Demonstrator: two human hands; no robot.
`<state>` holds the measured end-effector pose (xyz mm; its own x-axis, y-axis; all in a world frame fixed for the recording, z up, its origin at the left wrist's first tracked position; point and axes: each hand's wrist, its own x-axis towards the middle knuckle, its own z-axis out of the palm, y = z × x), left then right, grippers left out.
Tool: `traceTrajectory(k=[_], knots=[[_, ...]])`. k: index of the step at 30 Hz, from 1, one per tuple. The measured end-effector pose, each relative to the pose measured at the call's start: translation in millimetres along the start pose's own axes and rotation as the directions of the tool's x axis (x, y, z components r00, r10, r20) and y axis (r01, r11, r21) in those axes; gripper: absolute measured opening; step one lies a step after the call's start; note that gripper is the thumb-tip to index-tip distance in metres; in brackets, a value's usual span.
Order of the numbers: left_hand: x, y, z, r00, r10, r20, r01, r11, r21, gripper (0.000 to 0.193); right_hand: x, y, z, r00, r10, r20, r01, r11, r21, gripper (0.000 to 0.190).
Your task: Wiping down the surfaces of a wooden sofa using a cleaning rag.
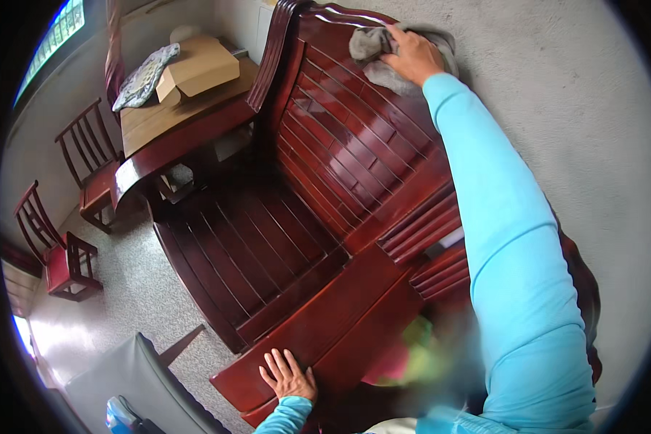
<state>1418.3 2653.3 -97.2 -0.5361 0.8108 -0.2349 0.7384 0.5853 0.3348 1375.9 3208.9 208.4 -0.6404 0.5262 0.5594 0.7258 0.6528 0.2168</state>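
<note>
A dark red polished wooden bench (pixel 249 238) with a slatted seat and a tall paneled backrest (pixel 352 141) stands before me. At the top edge of that backrest, my right hand (pixel 415 54) grips a crumpled grey cloth (pixel 371 44), pressed against the wood beside the wall. My left hand (pixel 289 375) lies flat with fingers spread on a flat red wooden armrest (pixel 325 320). Nothing is in it.
Left of the backrest, a wooden table (pixel 184 116) carries an opened cardboard box (pixel 198 68) and a patterned bundle (pixel 149 76). Two wooden chairs (pixel 95 179) stand on the speckled floor (pixel 135 276). A grey-covered piece (pixel 135 374) is at lower left. The rough wall (pixel 564 108) rises at right.
</note>
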Motion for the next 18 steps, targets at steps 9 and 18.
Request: traceTrajectory(k=[9, 18], knots=[[2.4, -3.6, 2.1, 1.0, -0.002, -0.01, 0.002, 0.999, -0.04, 0.073, -25.3, 12.0, -27.9, 0.96, 0.003, 0.28, 0.016, 0.998, -0.065, 0.063], [-0.8, -3.9, -6.7, 0.999, -0.011, -0.052, 0.006, 0.995, -0.098, 0.069, -161.7, 30.9, -115.0, 0.876, -0.105, 0.47, 0.249, 0.934, -0.256, 0.038]])
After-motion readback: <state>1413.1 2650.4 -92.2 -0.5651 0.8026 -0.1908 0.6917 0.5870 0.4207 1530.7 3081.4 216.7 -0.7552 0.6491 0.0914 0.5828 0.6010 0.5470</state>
